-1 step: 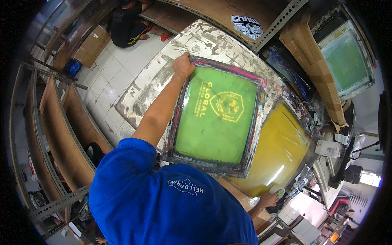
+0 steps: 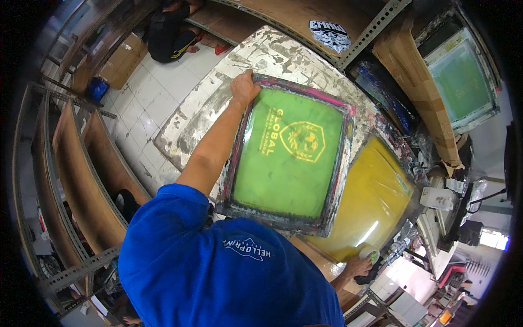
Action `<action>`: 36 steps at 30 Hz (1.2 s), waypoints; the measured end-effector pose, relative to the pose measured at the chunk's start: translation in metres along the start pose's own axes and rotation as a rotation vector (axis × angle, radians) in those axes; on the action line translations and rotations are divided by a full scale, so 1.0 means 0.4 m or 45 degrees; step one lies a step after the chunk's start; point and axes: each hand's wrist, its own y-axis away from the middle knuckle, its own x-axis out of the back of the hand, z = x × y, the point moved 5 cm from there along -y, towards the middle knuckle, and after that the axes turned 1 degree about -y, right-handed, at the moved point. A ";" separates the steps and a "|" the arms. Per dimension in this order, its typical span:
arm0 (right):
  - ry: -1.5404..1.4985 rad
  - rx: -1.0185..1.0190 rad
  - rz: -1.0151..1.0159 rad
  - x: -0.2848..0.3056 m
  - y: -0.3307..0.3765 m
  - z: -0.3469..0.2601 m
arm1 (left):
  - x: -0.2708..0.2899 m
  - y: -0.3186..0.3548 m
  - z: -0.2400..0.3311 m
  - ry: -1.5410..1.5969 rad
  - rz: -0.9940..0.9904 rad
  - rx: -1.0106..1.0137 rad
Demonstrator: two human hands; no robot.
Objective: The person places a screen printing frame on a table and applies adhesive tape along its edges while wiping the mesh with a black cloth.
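Observation:
My left hand (image 2: 245,87) is closed round the far left corner of a screen printing frame (image 2: 342,152). The frame's green mesh (image 2: 283,185) carries a yellow shield design and lettering, and its rim is smeared with dark and pink ink. Beneath and beside it, to the right, lies a glossy yellow sheet or panel (image 2: 370,191) with a bright reflection. Low on the right, my right hand (image 2: 357,267) is closed on a small rounded pale green and white item (image 2: 372,256) near the panel's near edge. What that item is, I cannot make out.
The frame rests on a stained white worktable (image 2: 204,111). Wooden shelves (image 2: 90,180) stand at left, and a metal-framed shelf (image 2: 348,22) borders the far side. Cardboard (image 2: 419,82) and another green screen (image 2: 463,82) are at far right. A person (image 2: 169,35) is low near the floor.

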 end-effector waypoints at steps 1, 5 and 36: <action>-0.031 0.042 0.036 0.007 0.005 -0.001 | 0.002 -0.001 -0.004 -0.001 -0.040 -0.014; -0.310 0.241 0.107 0.065 -0.013 -0.027 | 0.027 0.033 -0.010 0.245 -0.020 -0.029; -1.145 1.829 -0.655 0.731 0.232 -0.697 | 0.325 0.730 0.155 1.066 -0.726 -0.036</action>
